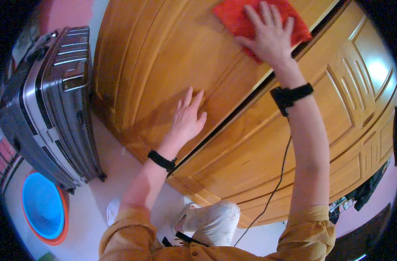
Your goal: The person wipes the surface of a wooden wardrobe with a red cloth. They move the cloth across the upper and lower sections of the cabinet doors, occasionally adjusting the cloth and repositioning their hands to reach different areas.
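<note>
My right hand (269,34) lies with spread fingers over a red cloth (232,16), which it presses flat against a brown wooden wardrobe door (172,62). The cloth's right corner reaches the door's edge at the dark gap. Lower down, my left hand (189,119) is empty, its fingers apart, at the same door panel; whether the fingertips touch the wood I cannot tell. Each wrist wears a black strap, and a thin black cable (281,177) hangs from the right one. To the right of the gap stands another wooden door (250,156) with carved panels.
A dark grey hard-shell suitcase (76,120) stands upright at the left, close to the wardrobe. Beside it on the floor (84,212) sits a blue basin (43,205) inside an orange-red one (66,225). Dark items (364,192) lie beyond the wardrobe at the right.
</note>
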A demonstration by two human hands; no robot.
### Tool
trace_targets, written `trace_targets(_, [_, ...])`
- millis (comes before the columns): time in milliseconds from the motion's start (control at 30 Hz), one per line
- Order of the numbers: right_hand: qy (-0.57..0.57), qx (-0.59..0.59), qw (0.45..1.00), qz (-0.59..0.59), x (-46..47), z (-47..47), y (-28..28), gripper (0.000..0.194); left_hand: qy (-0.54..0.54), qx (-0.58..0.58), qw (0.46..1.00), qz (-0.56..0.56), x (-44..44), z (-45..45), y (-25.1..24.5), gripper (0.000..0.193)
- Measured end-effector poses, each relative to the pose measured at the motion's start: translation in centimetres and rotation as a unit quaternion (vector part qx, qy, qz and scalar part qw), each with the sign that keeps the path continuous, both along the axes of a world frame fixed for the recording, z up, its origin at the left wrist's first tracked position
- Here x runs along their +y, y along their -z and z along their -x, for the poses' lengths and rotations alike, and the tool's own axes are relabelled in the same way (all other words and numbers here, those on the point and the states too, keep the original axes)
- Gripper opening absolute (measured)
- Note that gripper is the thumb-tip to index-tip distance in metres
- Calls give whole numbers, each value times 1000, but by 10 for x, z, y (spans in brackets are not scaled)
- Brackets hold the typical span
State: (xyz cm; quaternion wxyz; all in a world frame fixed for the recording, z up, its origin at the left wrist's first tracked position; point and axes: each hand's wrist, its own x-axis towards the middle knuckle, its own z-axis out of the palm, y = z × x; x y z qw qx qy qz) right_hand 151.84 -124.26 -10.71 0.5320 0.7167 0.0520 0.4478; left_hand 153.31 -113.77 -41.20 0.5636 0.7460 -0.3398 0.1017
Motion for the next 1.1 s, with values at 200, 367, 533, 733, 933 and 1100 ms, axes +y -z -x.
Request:
trace_targets(200, [66,378,923,32,22,-11,82,88,-64,25,998,5,5,-26,21,81])
trace_targets(367, [65,205,975,54,26,-35,34,80,-66,41,997,-29,9,-33,27,89])
trace_targets(533, [152,125,975,-101,63,-76,-5,82,-55,51,997,-35,9,-30,30,94])
trace_targets(733, [44,189,979,54,63,-105,72,75,-49,49,997,-31,10,-33,37,93])
trace_targets(933, [52,380,923,38,27,-17,125,82,-37,49,998,-5,7,-32,34,91])
trace_targets(1100, [92,347,933,-3,-1,69,80,80,-42,48,998,-11,3,-21,23,89])
